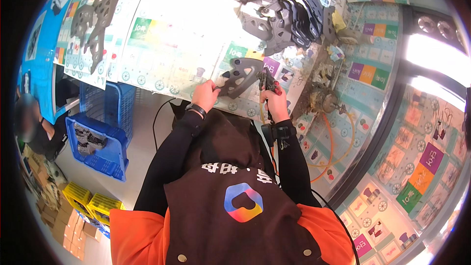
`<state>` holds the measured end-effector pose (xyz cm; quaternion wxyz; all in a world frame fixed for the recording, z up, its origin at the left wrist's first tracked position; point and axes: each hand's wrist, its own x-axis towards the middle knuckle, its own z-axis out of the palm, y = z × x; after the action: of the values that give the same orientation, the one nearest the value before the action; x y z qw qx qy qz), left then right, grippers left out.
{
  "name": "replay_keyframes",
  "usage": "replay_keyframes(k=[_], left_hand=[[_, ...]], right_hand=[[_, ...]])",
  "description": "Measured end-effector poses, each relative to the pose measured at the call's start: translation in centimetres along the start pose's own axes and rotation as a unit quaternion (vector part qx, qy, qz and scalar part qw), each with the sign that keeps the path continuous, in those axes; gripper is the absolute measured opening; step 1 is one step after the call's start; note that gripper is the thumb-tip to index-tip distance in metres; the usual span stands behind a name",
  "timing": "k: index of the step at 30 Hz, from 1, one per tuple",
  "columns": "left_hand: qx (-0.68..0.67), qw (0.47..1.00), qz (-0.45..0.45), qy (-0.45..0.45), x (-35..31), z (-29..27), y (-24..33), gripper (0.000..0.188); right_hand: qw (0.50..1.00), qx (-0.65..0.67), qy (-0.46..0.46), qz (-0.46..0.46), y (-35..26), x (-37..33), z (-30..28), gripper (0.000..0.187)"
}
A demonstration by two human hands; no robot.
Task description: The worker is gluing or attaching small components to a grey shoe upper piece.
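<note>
The left hand (205, 96) pinches the near left edge of a dark grey, perforated flat piece (241, 79) between thumb and fingers, while the right hand (276, 104) is wrapped around a small spray-gun-like tool (267, 80) with red parts, its head just beside the piece's right side. The piece sits over the near edge of the worktable (167, 61), in front of the person's torso (whether it rests on the surface or is slightly lifted, I cannot tell). To the right of the tool is a grimy metal cup (324, 99), with an orange hose (332, 140) curving below it. Beyond the hands, a heap of similar grey pieces (294, 22) covers the far side of the table, and a few more grey pieces (100, 14) lie at the far left. Farther out on the left are a tilted blue crate (117, 164) holding grey parts, yellow crates (104, 207), cardboard boxes (68, 230) and another person (38, 130).
</note>
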<state>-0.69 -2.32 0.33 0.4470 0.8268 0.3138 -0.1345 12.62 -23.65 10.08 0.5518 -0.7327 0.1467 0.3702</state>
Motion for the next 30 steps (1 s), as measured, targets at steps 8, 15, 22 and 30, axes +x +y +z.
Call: replay_keyframes(k=[8,15,22,30], left_hand=[[-0.001,1.000,0.003,0.000,-0.1,-0.1,-0.1,0.022],[0.024,0.999,0.023,0.015,0.0,0.2,-0.4,0.024],[0.020,0.999,0.028,0.022,0.0,0.5,-0.7,0.023],[0.006,1.000,0.018,0.011,-0.1,0.2,-0.5,0.023]], right_hand=[[1.000,-0.009,-0.019,-0.009,-0.4,-0.1,1.1,0.022],[0.999,0.003,-0.045,0.007,-0.6,-0.6,1.8,0.019],[0.999,-0.023,-0.036,0.008,0.9,-0.7,1.2,0.020],[0.999,-0.015,-0.028,0.033,1.1,-1.4,0.6,0.021]])
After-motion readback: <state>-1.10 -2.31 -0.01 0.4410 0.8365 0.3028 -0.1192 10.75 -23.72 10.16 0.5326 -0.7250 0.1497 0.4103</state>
